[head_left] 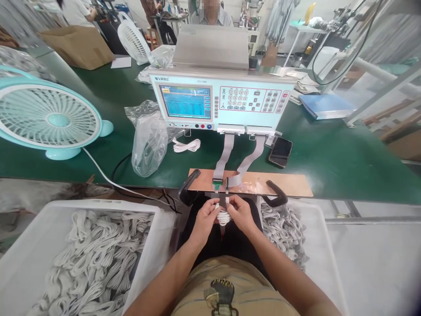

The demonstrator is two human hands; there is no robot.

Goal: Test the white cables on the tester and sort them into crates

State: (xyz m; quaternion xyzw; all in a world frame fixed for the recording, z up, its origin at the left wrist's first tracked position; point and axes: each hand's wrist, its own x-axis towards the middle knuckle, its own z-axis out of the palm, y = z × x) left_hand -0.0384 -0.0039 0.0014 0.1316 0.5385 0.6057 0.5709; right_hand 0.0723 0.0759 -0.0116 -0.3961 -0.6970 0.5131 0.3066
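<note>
My left hand (208,213) pinches one end of a coiled white cable (224,218), close to a small green circuit board (217,186) at the edge of a wooden board (253,182). On the right side of the coil, my right hand (239,210) grips the other white end, just below a second connector (226,183). The coil hangs between both hands. Two grey ribbon cables (224,156) run from the connectors up to a white tester (246,116) with a lit blue screen. Whether the plugs are seated cannot be made out.
Black clamps (190,186) flank the wooden board. White bins (154,210) of coiled cables stand left and right of my lap. On the green table (329,162) lie a phone (280,152), a bundled white cable (187,145) and plastic bags (149,145). A fan (49,118) stands left; a person sits opposite.
</note>
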